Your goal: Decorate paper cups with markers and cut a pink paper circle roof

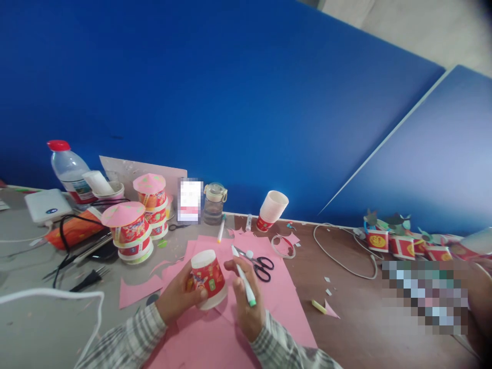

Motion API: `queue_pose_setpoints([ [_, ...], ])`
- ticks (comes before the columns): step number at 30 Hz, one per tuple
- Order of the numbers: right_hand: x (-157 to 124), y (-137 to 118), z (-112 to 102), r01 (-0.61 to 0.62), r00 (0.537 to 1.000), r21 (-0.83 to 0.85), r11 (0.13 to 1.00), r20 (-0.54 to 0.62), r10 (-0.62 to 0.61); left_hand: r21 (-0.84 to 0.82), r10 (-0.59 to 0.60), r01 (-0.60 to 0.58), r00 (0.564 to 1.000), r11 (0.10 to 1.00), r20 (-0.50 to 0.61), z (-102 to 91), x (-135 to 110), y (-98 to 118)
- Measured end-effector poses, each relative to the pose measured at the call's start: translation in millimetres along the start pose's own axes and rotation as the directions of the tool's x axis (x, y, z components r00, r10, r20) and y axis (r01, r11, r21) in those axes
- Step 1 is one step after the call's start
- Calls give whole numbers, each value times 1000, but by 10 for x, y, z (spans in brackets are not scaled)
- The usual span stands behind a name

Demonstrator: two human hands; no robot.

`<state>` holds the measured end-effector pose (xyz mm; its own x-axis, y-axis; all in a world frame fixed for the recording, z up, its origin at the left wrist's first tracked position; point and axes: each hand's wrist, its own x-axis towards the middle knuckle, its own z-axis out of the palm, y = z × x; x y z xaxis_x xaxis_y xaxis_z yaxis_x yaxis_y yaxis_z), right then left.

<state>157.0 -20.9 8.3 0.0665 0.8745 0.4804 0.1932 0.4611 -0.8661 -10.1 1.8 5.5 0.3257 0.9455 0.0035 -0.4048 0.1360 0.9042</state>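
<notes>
My left hand [177, 294] is wrapped round a red printed paper cup [209, 279], its pale end facing up and a white rim below. To its right, my right hand [246, 302] grips a white marker [244, 281] with a green end, tilted with that end toward me. The marker and the cup are apart. Beneath both hands lie pink paper sheets [284, 307]. Just beyond my right hand, black-handled scissors [263, 267] rest on the pink paper. Pink paper offcuts [140, 292] are scattered to the left.
Cup towers with pink cone roofs [123, 214] stand at left, near a red-capped bottle [71, 171] and cables. A glass jar [213, 205] and stacked paper cups [272, 209] stand along the blue partition [230, 102]. At right are small red cups [378, 241] and another person's arm [478, 302].
</notes>
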Motion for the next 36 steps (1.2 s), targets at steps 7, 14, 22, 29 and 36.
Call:
queue_pose_setpoints([
  [7, -45, -32, 16, 9, 1000, -54, 999, 26, -7, 45, 61, -56, 988, 997, -139, -56, 49, -33],
  [14, -203, -117, 57, 185, 979, -175, 967, 117, -166, 156, 87, -75, 994, 985, -72, -3, 13, 9],
  [22, -237, -244, 58, 370, 919, -30, 929, 157, -361, 219, 157, -127, 979, 967, -128, 59, 17, 17],
  [29, -256, -311, 149, 311, 947, 82, 947, 52, -316, 338, 144, -95, 982, 936, -121, -8, 21, -2],
  [36, -123, -255, 11, 391, 904, 90, 916, 150, -401, 256, 114, -71, 981, 964, -157, 40, 22, 29],
])
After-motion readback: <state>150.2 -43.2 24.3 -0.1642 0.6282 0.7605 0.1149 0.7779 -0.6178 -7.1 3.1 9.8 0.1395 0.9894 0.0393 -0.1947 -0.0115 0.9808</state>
